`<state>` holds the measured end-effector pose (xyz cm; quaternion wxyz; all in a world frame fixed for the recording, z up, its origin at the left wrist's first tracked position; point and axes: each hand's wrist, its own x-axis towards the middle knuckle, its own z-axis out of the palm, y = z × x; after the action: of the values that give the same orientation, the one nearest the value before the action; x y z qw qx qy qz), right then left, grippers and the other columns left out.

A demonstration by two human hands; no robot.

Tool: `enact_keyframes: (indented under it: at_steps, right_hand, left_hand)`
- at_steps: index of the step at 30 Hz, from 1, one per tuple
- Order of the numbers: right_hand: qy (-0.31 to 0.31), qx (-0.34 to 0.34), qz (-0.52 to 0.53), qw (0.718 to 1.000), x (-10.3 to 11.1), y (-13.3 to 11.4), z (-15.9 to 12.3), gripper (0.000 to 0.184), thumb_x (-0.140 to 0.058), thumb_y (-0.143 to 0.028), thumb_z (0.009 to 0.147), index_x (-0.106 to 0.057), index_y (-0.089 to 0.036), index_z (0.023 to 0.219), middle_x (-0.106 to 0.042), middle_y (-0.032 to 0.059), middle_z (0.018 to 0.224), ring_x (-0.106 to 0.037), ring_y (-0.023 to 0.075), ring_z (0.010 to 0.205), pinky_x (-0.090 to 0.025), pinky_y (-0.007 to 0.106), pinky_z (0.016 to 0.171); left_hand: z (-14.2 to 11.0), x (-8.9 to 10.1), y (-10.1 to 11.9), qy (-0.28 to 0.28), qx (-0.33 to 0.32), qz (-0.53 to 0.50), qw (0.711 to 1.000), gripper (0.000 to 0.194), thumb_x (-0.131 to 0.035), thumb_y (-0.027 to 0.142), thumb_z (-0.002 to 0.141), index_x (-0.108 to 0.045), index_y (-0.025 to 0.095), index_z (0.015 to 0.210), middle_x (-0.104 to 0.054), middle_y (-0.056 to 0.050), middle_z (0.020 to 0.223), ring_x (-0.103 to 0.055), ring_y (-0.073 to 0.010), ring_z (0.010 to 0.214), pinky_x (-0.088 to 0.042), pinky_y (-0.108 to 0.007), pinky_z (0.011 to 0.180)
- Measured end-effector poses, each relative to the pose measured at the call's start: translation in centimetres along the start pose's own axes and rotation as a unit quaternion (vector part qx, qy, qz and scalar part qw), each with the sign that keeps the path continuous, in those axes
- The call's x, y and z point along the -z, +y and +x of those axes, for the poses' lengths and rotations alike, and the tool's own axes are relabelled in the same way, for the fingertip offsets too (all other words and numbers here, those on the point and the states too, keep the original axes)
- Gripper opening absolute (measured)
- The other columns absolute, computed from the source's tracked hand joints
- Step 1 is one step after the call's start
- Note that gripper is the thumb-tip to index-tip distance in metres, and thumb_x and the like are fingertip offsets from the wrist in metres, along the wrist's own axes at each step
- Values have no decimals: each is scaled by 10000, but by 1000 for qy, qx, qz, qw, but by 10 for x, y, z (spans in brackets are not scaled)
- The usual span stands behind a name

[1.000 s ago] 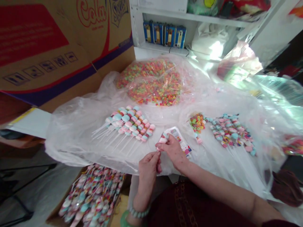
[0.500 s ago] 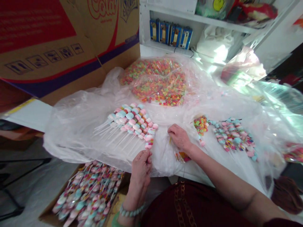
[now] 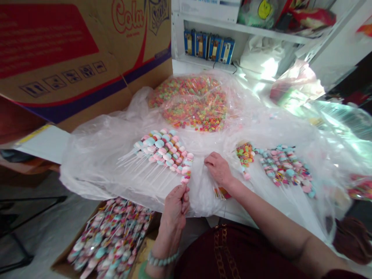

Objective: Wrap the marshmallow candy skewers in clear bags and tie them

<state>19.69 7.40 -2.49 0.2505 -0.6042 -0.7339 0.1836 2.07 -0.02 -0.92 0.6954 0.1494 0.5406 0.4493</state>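
My left hand [image 3: 176,207] pinches the stick of a marshmallow skewer [image 3: 186,170] whose pink, white and blue pieces point up toward a row of several similar skewers [image 3: 162,149] on clear plastic sheeting. My right hand [image 3: 218,168] rests fingers-down on the sheeting, over a small printed wrapper [image 3: 221,192] that shows under my wrist. Its fingers are curled. A small heap of coloured ring candies [image 3: 244,152] lies just right of it.
A big clear bag of ring candy [image 3: 193,102] sits at the back. More skewers [image 3: 283,166] lie at right. A cardboard box of wrapped skewers [image 3: 110,238] stands on the floor at lower left. A large cola carton [image 3: 72,54] looms at left; white shelves [image 3: 209,42] behind.
My hands parted. The left drew a skewer out and holds it by the stick beside the row. The right moved to the sheeting and the wrapper now lies under its wrist.
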Motion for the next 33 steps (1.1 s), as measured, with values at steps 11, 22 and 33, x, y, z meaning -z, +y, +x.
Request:
enact_keyframes:
  at_steps: [11, 22, 33]
  right_hand:
    - [102, -131, 243, 956, 32, 9, -12, 153, -576, -240, 744, -725, -206, 762, -676, -8, 722, -615, 155, 719, -464, 277, 710]
    - [176, 66, 3, 982, 12, -42, -58, 247, -430, -185, 907, -608, -186, 736, -641, 41, 717, -574, 141, 674, -393, 244, 648]
    - [194, 157, -93, 964, 5, -42, -65, 283, -407, -166, 926, -579, -185, 702, -591, 31, 640, -511, 156, 613, -330, 290, 601]
  left_hand:
    - [-2, -26, 2, -18, 17, 1, 1000, 322, -717, 423, 621, -547, 153, 657, -433, 87, 427, -233, -8, 279, -98, -184, 317]
    - [-7, -57, -21, -77, -46, 3, 996, 437, -766, 487, 624, -467, 169, 625, -397, 98, 466, -250, -12, 333, -148, -175, 343]
    - [-6, -52, -14, -37, -83, 12, 996, 408, -772, 455, 617, -486, 166, 651, -386, 100, 475, -275, -18, 363, -168, -161, 365]
